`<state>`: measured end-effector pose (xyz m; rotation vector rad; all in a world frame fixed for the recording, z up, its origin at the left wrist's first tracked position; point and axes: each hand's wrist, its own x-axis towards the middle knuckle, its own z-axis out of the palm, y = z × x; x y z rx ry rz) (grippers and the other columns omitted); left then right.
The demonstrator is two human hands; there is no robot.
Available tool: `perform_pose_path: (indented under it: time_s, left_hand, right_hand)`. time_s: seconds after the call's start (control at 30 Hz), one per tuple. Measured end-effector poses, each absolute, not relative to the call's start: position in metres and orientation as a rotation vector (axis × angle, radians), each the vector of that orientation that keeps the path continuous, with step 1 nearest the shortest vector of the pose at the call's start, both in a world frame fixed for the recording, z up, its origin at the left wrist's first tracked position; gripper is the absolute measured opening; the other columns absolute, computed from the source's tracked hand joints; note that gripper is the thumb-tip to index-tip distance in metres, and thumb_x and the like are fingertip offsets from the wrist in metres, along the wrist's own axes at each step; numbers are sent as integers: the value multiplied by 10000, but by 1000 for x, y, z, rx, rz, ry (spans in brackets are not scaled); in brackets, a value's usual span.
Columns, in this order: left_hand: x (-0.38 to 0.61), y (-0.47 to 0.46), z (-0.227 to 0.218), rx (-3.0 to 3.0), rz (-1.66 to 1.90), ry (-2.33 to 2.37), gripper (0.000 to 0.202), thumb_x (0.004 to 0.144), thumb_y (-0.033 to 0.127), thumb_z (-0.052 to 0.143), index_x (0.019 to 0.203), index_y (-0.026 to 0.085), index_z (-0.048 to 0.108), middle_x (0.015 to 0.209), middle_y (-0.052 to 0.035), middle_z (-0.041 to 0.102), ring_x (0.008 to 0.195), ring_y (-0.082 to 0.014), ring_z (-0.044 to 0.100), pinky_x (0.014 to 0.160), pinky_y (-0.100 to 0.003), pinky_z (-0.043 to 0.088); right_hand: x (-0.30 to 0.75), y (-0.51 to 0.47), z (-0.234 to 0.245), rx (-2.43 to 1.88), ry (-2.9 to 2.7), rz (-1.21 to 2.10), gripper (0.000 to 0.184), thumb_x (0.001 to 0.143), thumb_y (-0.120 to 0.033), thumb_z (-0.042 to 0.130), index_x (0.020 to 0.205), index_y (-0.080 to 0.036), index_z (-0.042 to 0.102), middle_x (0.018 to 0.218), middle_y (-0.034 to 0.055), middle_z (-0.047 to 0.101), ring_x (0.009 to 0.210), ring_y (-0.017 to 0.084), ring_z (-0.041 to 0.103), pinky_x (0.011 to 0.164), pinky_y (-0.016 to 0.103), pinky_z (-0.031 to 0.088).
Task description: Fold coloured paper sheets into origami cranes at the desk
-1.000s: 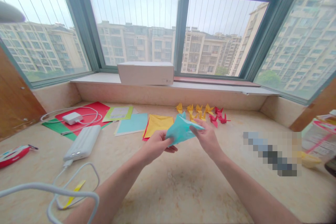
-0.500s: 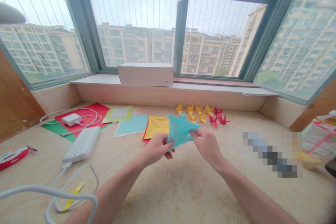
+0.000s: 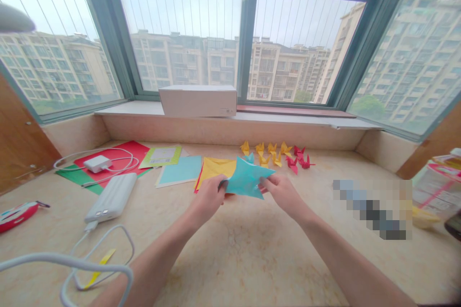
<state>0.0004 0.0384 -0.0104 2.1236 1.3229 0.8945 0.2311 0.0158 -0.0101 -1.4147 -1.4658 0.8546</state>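
Note:
A partly folded sheet of light blue origami paper point(image 3: 248, 180) is held up between both hands above the counter. My left hand point(image 3: 211, 194) pinches its left side, thumb on top. At the right, my right hand point(image 3: 284, 194) grips an edge between thumb and fingers. Behind the sheet, the tip of a small blue paper crane point(image 3: 249, 158) shows. Yellow paper cranes point(image 3: 264, 159) and red paper cranes point(image 3: 299, 158) stand on the counter farther back. Left of the held sheet lies a stack of yellow paper point(image 3: 216, 169) with red beneath, partly covered by my left hand.
Blue sheets point(image 3: 180, 171), a yellow-green packet point(image 3: 161, 156) and red paper point(image 3: 122, 151) lie at the back left. A white power bank point(image 3: 112, 196), a charger point(image 3: 97, 163) and cables are nearer. A white box point(image 3: 198, 101) sits on the sill; a plastic container point(image 3: 437, 187) stands right.
The blue sheet has been turned in the hands and now shows a lower right point. My left hand has shifted left along its edge; the right hand has barely moved.

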Motion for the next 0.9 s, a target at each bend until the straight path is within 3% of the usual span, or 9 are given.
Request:
perform_pose_path:
  time_s: [0.17, 0.37, 0.67, 0.9]
  left_hand:
    - [0, 37, -7, 2202, 903, 1322, 283, 920, 230, 393, 722, 175, 587, 548, 8, 587, 535, -157, 563, 564, -267, 386]
    - [0, 41, -10, 2247, 921, 1342, 263, 918, 221, 420, 744, 165, 609, 724, -38, 671, 688, -190, 597, 642, -287, 390]
    - [-2, 41, -6, 2167, 979, 1313, 275, 909, 242, 429, 693, 175, 586, 663, -21, 626, 625, -180, 560, 610, -286, 365]
    - [-4, 41, 0, 2065, 1040, 1298, 257, 873, 251, 457, 655, 183, 576, 565, 4, 577, 562, -167, 536, 561, -276, 351]
  right_hand:
    - [232, 16, -8, -1376, -1408, 999, 366, 771, -487, 604, 656, -147, 681, 717, 94, 736, 648, 215, 686, 697, 366, 520]
    - [235, 15, -5, -1386, -1329, 1092, 360, 766, -499, 616, 733, -148, 692, 835, 100, 750, 717, 205, 687, 794, 388, 466]
    - [238, 15, -3, -1337, -1295, 1211, 374, 719, -534, 693, 782, -165, 697, 873, 79, 752, 681, 172, 643, 837, 393, 428]
    - [248, 21, -7, -1313, -1251, 1254, 289, 729, -452, 669, 741, -164, 694, 813, 63, 732, 659, 159, 632, 826, 379, 445]
